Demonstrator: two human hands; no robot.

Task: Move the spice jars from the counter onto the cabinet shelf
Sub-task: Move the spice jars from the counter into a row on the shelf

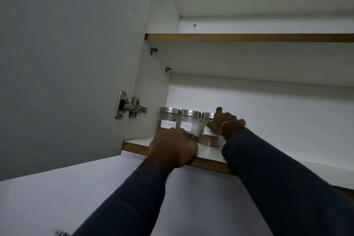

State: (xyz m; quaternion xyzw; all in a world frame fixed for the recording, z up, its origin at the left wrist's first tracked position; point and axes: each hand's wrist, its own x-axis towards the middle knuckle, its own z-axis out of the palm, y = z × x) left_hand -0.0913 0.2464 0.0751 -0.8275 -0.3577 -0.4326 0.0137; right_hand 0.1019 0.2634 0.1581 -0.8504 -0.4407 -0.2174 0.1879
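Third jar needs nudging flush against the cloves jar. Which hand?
Right. The right hand already wraps the third jar; the left hand sits at the shelf edge, before the cloves jar.

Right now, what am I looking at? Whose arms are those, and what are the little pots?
There is only one picture, taken by a camera worn on a person's head. The person is looking up into an open kitchen cabinet, so the two arms in dark blue sleeves are their own. No robot here, just bare hands.

On the bottom shelf stand three glass spice jars with shiny metal lids, side by side. The first says cinnamon, the middle one says cloves. The third jar has its label partly hidden, so I cannot read it.

The right hand has its grip around that third jar, seemingly setting it in place. The left hand rests on the shelf's front edge, in front of the other jars, and does not clearly hold anything. The shelf above looks bare.
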